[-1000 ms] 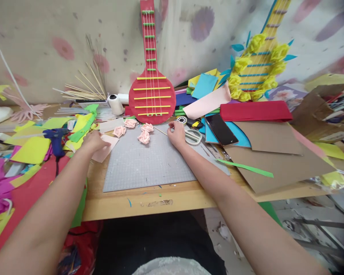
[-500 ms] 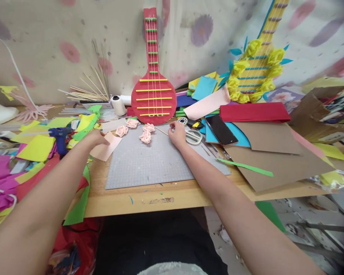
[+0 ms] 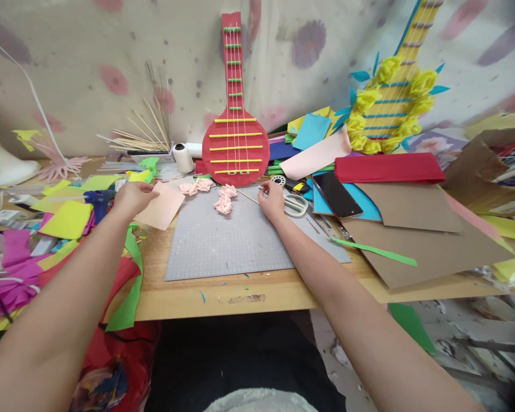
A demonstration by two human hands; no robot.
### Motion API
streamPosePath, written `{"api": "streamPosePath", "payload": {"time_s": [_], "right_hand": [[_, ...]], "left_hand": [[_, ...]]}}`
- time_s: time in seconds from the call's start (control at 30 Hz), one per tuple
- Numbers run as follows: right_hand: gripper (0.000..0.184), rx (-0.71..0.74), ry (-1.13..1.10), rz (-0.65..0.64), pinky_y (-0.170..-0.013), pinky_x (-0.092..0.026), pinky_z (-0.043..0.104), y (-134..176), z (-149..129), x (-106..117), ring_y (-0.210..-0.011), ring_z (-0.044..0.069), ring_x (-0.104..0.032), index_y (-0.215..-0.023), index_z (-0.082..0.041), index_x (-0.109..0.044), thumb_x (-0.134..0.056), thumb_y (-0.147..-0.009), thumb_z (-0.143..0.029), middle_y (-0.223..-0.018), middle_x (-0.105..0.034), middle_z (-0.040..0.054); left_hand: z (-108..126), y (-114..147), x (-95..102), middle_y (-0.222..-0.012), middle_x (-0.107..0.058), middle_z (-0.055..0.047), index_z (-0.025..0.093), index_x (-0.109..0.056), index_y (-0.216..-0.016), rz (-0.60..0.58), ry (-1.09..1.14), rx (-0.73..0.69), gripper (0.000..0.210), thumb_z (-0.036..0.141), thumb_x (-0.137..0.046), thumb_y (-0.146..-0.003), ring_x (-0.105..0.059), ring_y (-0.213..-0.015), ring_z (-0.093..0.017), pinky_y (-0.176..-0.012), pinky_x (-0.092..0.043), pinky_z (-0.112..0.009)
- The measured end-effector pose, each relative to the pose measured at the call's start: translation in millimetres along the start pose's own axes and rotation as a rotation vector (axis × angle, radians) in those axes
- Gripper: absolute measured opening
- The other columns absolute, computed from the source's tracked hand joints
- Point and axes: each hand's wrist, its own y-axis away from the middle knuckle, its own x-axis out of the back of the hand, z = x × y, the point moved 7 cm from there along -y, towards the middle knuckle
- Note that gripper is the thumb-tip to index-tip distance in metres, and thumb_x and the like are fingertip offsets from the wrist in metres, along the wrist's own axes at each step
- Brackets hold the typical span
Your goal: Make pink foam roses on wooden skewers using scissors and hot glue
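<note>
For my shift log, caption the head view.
Left hand holds pink paper; right hand holds thin stick over grey mat.

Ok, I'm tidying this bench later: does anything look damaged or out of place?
Yes. The table has a rough, discolored patch near its front edge, looking scuffed or chipped. Further left, a green strip droops past that edge, and a stray blue scrap lies on the wood.

Left hand (image 3: 133, 198): moved back and leftward, nearer the blue glue gun (image 3: 98, 199).
Pink paper sheet (image 3: 165, 209): shifted back with it, now overlapping more of the pale strip (image 3: 175, 182) behind.
Head view: swung slightly left.
</note>
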Motion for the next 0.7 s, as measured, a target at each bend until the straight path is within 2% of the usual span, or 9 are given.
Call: {"api": "streamPosePath", "payload": {"time_s": [0.07,0.17,0.27,0.33,0.43,0.5,0.6,0.7], "right_hand": [[0.022,-0.003,-0.032,0.004,-0.085,-0.037,0.037,0,-1,1,-0.092,0.023,-0.049,-0.09,-0.018,-0.052,-0.042,-0.072,-0.017,-0.089,-0.059,0.009],[0.02,-0.071,-0.177,-0.006,-0.081,-0.041,0.034,4,-7,2,-0.081,0.018,-0.053,-0.091,-0.018,-0.05,-0.042,-0.073,-0.019,-0.088,-0.058,0.0066],[0.016,-0.176,-0.449,-0.115,-0.077,-0.045,0.03,14,-25,-5,-0.077,0.014,-0.056,-0.089,-0.019,-0.049,-0.046,-0.074,-0.024,-0.089,-0.059,0.0042],[0.02,-0.26,-0.716,-0.349,-0.072,-0.047,0.029,26,-45,-21,-0.076,0.013,-0.058,-0.091,-0.021,-0.048,-0.051,-0.075,-0.033,-0.092,-0.06,0.0041],[0.035,-0.428,-1.047,-0.753,-0.07,-0.05,0.029,54,-74,-42,-0.079,0.015,-0.061,-0.094,-0.021,-0.051,-0.047,-0.079,-0.052,-0.091,-0.063,0.0066],[0.037,-0.495,-1.119,-0.87,-0.071,-0.05,0.029,66,-80,-45,-0.079,0.016,-0.062,-0.094,-0.02,-0.053,-0.047,-0.079,-0.053,-0.087,-0.065,0.0069],[0.03,-0.5,-1.088,-0.886,-0.072,-0.05,0.028,71,-75,-46,-0.08,0.015,-0.062,-0.095,-0.02,-0.055,-0.062,-0.072,-0.039,-0.088,-0.066,0.0047],[0.031,-0.484,-1.029,-0.838,-0.07,-0.049,0.027,71,-67,-47,-0.074,0.013,-0.062,-0.089,-0.019,-0.057,-0.07,-0.062,-0.023,-0.083,-0.066,0.0018]], "left_hand": [[5,6,6.6,-0.05,-0.055,0.006,0.014,-0.065,-0.068,-0.005,0.018,0.103,0.015,0.011,-0.074,-0.056,-0.046,-0.053,-0.011,-0.071,-0.042,-0.031],[20,20,6.4,-0.061,-0.06,0.004,0.014,-0.064,-0.075,-0.026,0.413,0.2,0.013,0.009,-0.067,-0.063,-0.05,-0.055,-0.008,-0.064,-0.043,-0.026],[39,40,-18.0,-0.065,-0.063,0.003,0.016,-0.062,-0.074,-0.134,0.813,0.221,0.013,0.008,-0.064,-0.064,-0.054,-0.056,-0.009,-0.057,-0.045,-0.022],[45,59,-46.8,-0.068,-0.064,0.002,0.018,-0.061,-0.073,-0.215,0.976,0.264,0.014,0.011,-0.066,-0.063,-0.056,-0.057,-0.009,-0.056,-0.046,-0.022],[40,89,-94.9,-0.071,-0.066,0.001,0.019,-0.06,-0.074,-0.281,1.042,0.355,0.018,0.016,-0.069,-0.059,-0.058,-0.059,-0.011,-0.058,-0.049,-0.024],[32,105,-117.8,-0.071,-0.066,0.0,0.018,-0.06,-0.077,-0.277,1.022,0.382,0.024,0.018,-0.071,-0.056,-0.06,-0.059,-0.012,-0.058,-0.05,-0.025],[22,119,-130.0,-0.07,-0.067,-0.001,0.016,-0.061,-0.079,-0.238,0.928,0.36,0.031,0.025,-0.074,-0.052,-0.062,-0.061,-0.014,-0.058,-0.051,-0.027],[22,124,-129.5,-0.071,-0.068,-0.003,0.016,-0.061,-0.082,-0.273,0.89,0.324,0.038,0.032,-0.075,-0.051,-0.064,-0.065,-0.017,-0.058,-0.051,-0.028]]}}
